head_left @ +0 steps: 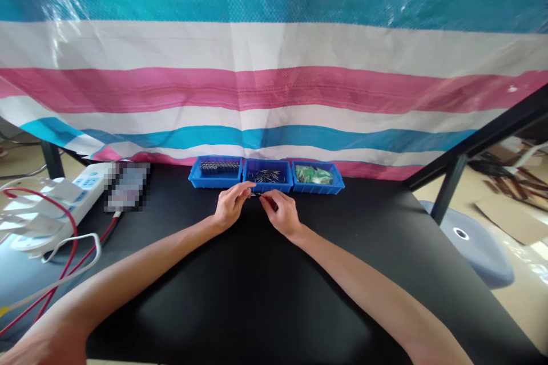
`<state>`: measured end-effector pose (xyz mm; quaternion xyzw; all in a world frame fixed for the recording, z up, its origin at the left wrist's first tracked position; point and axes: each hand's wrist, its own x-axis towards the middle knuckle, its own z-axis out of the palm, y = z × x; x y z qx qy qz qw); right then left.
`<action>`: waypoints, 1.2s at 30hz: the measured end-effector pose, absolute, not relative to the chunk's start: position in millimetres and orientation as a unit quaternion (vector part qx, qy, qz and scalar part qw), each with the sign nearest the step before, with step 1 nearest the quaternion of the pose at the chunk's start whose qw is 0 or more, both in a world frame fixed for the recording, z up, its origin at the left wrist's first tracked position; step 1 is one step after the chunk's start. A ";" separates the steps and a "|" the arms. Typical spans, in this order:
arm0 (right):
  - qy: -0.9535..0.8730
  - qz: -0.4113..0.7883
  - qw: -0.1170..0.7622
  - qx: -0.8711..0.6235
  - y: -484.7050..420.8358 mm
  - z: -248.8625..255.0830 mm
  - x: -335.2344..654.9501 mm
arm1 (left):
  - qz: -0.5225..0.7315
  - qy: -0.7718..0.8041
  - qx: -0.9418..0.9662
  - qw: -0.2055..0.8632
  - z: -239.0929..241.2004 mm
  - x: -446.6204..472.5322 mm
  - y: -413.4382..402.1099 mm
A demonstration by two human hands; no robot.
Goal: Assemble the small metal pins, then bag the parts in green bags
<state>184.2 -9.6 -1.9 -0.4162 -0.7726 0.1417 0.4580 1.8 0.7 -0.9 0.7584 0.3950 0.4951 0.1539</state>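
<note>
Just in front of the middle blue bin (269, 187), my two hands come close together over the black table. A small, thin metal pin (256, 194) spans the gap between their fingertips. My right hand (281, 212) pinches one end of it. The fingers of my left hand (231, 206) are closed at the other end, partly hiding it. Many loose thin metal pieces (268, 175) lie in the middle bin. The left blue bin (216, 183) holds rows of small metal cylinders (219, 167). Green-and-clear plastic packets (314, 174) fill the right blue bin (319, 187).
A white power strip (92, 182) with plugs and red and white cables stands at the left, beside a blurred-out phone-like object (127, 185). A striped tarp (274, 88) hangs behind the bins. Past the table's right edge are a metal frame (447, 191) and a grey stool (479, 248).
</note>
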 end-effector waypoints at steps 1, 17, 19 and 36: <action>-0.772 0.142 0.458 -0.417 -9.8 -1.7 184.3 | 0.491 0.390 0.766 0.144 -1.3 1.3 0.8; -0.790 0.158 0.454 -0.381 -11.4 1.0 185.9 | 0.489 0.390 0.775 0.093 2.8 4.0 1.2; -0.797 0.160 0.446 -0.376 -11.3 0.5 185.4 | 0.492 0.388 0.774 0.096 2.1 3.6 1.6; -0.768 0.161 0.480 -0.392 -10.9 0.9 185.9 | 0.489 0.399 0.769 0.108 6.3 5.7 2.0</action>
